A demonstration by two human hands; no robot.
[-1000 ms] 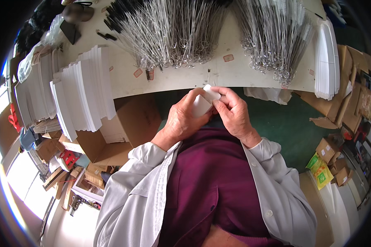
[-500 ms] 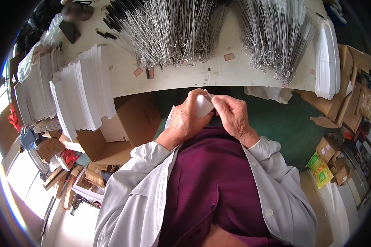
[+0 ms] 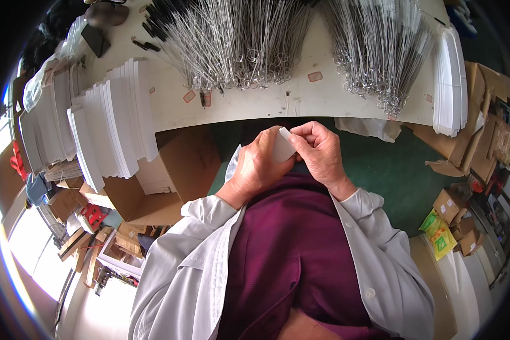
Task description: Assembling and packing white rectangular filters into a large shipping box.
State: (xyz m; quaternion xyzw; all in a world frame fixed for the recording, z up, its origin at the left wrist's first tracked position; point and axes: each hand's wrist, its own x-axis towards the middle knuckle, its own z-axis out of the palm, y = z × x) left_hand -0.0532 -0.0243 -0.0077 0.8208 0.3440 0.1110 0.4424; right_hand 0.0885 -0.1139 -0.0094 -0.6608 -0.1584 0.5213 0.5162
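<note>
We are seeing a plain white box point(image 3: 282, 148) mid-frame, maroon shirt point(image 3: 292, 238) lower centre, silvery wires point(image 3: 238, 51) up top, green floor point(image 3: 385, 175) centre-right.

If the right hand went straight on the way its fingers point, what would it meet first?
Most likely the white piece held in the left hand; the right hand appears to be right at its upper edge, though depth and exact contact are hard to judge.
</note>
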